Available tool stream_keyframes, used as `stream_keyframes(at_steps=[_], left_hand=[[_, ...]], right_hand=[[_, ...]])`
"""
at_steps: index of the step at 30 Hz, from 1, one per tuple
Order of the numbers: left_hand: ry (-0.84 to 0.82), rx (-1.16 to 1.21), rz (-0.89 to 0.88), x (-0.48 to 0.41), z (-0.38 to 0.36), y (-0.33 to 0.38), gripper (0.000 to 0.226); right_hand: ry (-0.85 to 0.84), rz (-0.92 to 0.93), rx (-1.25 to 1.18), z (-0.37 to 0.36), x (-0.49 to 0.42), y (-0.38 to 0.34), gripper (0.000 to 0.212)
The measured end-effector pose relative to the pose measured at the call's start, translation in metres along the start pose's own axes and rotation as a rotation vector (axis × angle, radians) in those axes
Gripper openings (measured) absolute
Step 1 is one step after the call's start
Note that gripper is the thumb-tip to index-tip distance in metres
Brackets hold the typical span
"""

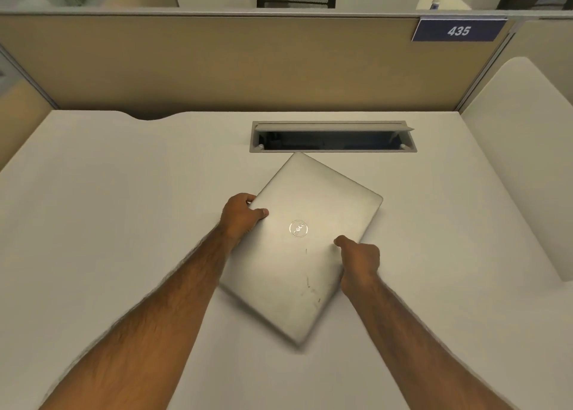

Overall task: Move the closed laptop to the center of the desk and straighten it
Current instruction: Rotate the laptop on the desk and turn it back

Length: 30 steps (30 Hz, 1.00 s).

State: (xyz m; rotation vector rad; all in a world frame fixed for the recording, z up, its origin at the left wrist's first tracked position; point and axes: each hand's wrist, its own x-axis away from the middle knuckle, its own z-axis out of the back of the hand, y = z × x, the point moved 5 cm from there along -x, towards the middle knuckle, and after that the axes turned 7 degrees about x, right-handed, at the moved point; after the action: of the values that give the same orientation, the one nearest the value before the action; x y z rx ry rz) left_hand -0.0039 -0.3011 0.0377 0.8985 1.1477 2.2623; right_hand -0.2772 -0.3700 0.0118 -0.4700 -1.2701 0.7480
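Observation:
A closed silver laptop (310,205) with a round logo on its lid lies near the middle of the white desk (108,208). It sits skewed, one corner pointing at the far cable slot and another toward me. My left hand (242,216) grips its left edge, thumb on the lid and fingers curled round the side. My right hand (359,262) holds the right edge the same way, thumb pressed on top. The near corner looks blurred.
An open cable slot (333,136) with a raised flap is set into the desk just beyond the laptop. A tan partition (217,65) walls the back, bearing a blue plate reading 435 (459,30). A white side panel (521,149) closes the right.

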Motion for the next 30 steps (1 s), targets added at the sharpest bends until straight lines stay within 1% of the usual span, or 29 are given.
stream_keyframes(at_steps=[2, 3, 5, 6, 8, 14, 21, 25, 30], left_hand=[[0.031, 0.028, -0.017, 0.008, 0.000, -0.004, 0.030], [0.046, 0.042, -0.016, 0.011, 0.000, -0.006, 0.029], [0.078, 0.067, 0.006, 0.018, -0.002, -0.013, 0.033], [0.093, 0.078, 0.021, 0.021, -0.003, -0.016, 0.037], [0.120, 0.091, 0.046, 0.028, -0.006, -0.022, 0.044], [0.154, 0.106, 0.104, 0.044, -0.015, -0.039, 0.048], [0.179, 0.125, 0.122, 0.054, -0.023, -0.045, 0.047], [0.194, 0.129, 0.117, 0.058, -0.025, -0.044, 0.045], [0.196, 0.121, 0.119, 0.062, -0.024, -0.045, 0.043]], right_hand=[[0.006, 0.041, 0.043, 0.001, -0.010, -0.007, 0.058], [0.002, 0.060, 0.070, 0.002, -0.015, -0.010, 0.052], [-0.017, 0.093, 0.113, 0.002, -0.024, -0.015, 0.040], [-0.026, 0.108, 0.126, 0.002, -0.029, -0.017, 0.039], [-0.030, 0.134, 0.160, 0.003, -0.037, -0.019, 0.040], [-0.061, 0.182, 0.294, 0.005, -0.052, -0.025, 0.040], [-0.068, 0.236, 0.388, 0.006, -0.058, -0.042, 0.036], [-0.074, 0.264, 0.429, 0.006, -0.060, -0.052, 0.042], [-0.085, 0.293, 0.481, 0.001, -0.061, -0.058, 0.045]])
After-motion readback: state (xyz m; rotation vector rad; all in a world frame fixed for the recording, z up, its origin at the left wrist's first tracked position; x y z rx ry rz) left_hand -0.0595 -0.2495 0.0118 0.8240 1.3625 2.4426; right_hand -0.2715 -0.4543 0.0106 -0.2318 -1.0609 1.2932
